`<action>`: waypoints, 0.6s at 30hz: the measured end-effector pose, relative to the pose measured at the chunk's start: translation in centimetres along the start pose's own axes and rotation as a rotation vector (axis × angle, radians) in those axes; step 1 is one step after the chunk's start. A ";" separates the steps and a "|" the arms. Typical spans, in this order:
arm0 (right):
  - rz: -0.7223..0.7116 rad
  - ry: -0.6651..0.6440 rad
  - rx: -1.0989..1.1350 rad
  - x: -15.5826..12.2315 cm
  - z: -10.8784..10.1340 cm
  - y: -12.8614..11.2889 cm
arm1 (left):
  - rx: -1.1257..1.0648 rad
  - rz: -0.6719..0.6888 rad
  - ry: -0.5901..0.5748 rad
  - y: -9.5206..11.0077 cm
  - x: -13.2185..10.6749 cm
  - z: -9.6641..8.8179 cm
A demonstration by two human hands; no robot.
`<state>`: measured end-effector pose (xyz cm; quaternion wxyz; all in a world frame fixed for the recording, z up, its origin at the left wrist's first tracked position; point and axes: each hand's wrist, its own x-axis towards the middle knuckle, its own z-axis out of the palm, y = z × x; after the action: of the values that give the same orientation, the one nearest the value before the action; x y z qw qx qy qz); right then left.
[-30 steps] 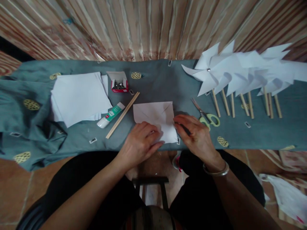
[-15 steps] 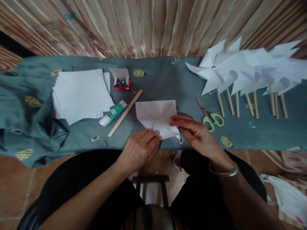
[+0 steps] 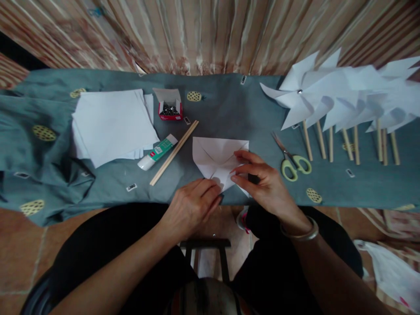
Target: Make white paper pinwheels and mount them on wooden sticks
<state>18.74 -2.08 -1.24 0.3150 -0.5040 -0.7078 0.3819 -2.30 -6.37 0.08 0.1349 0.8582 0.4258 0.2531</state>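
Note:
A square sheet of white paper (image 3: 218, 148) with diagonal cuts or creases lies near the table's front edge. My left hand (image 3: 195, 201) is closed on its near corner, fingertips pressed onto folded-in paper. On the right side of the sheet, my right hand (image 3: 262, 179) pinches a bent flap between thumb and fingers, and the flap leans toward the left hand. Part of the paper is hidden under the fingers. Scissors (image 3: 292, 164) with green handles rest to the right of my right hand. Two wooden sticks (image 3: 173, 153) lie left of the sheet.
A glue stick (image 3: 157, 152) lies beside the sticks, near a stack of white paper (image 3: 113, 127). Behind it stands an open red box (image 3: 170, 110) of small metal pins. Several white paper pinwheels (image 3: 348, 94) on sticks lie at the right. A striped curtain (image 3: 210, 35) hangs behind the table.
My right hand has drawn a paper flap inward toward my left hand, bending the sheet's right side. My left hand stays on the near corner. The view has shifted slightly.

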 end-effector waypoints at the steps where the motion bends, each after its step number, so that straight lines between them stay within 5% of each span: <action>1: -0.022 0.012 -0.042 0.0 0.2 -0.1 | -0.005 -0.009 0.000 0.0 0.0 0.0; 10: -0.156 0.049 -0.252 0.4 1.5 -0.5 | -0.054 -0.010 -0.040 0.3 -0.5 0.3; 18: -0.138 0.064 -0.284 0.4 1.9 -0.5 | -0.031 0.009 -0.066 0.1 -0.7 0.6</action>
<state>16.87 -2.21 -1.77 0.2888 -0.5054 -0.7772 0.2391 -2.24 -6.98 -0.58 0.1609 0.8656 0.4135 0.2319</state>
